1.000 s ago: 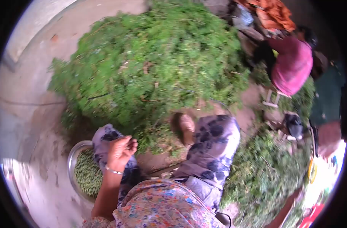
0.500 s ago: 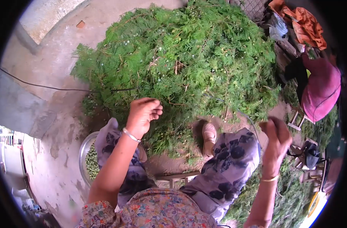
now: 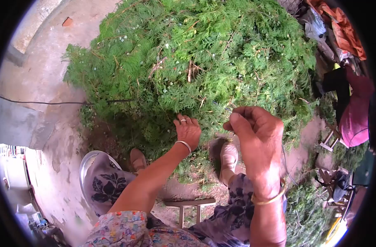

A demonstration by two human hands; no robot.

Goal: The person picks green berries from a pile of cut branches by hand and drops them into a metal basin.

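A large heap of green leafy branches [image 3: 221, 53] with small pale berries fills the upper middle. My left hand [image 3: 188, 131], with a ring and a silver bangle, reaches into the heap's near edge, its fingertips among the leaves. What those fingers hold, if anything, is hidden. Further right, my right hand [image 3: 258, 127], with a yellow bangle, is raised over the near side of the heap. Its thumb and fingers are curled together, and anything between them is too small to name. At my left knee a metal basin [image 3: 84, 164] shows only its rim.
A wooden stool [image 3: 190, 203] stands between my legs. A black cable [image 3: 44, 102] crosses the floor at the left. At the right edge a person in pink [image 3: 356, 111] sits near an orange cloth [image 3: 340, 31]. More cut greenery [image 3: 305, 214] lies at lower right.
My left hand has moved from above my left knee forward and right into the heap. My right hand came into view and moved up and left. The basin's green contents are now hidden.
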